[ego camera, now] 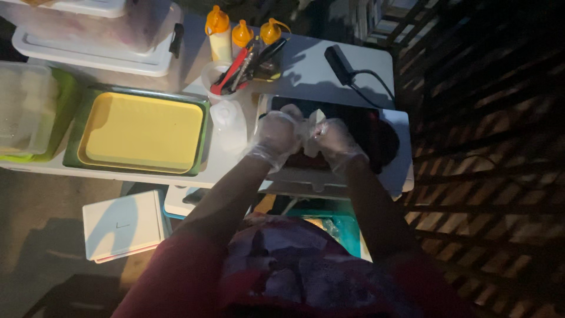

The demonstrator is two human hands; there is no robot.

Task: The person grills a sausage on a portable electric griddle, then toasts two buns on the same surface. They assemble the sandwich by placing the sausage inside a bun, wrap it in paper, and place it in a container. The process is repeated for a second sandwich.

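Meeting over the dark griddle (376, 138), both hands wear thin clear gloves and pinch one small pale piece of food (314, 132) between them. The left hand (276, 136) is curled closed around the piece's left side, and the right hand (334, 139) is closed on its right side, fingers bent in tight. The piece sits above the griddle's left half; whether it touches the plate cannot be told in the dim light.

Just left of the griddle stands a small clear tub (228, 122) with a lid. Behind that, off the griddle's back left corner, a cup of tools (235, 73) holds red and dark handles, and three squeeze bottles (242, 32) with orange caps stand beyond it. A black power brick (340, 63) with its cord lies behind the griddle.

Farther left of the griddle, a yellow tray (141, 131) rests inside a green tray (73, 138) on the white surface (306, 73). Clear storage boxes (26, 106) sit left of the trays. Below the griddle's near edge, a white lidded box (120, 225) lies on the floor and a teal crate (347, 227) shows by the person's lap.
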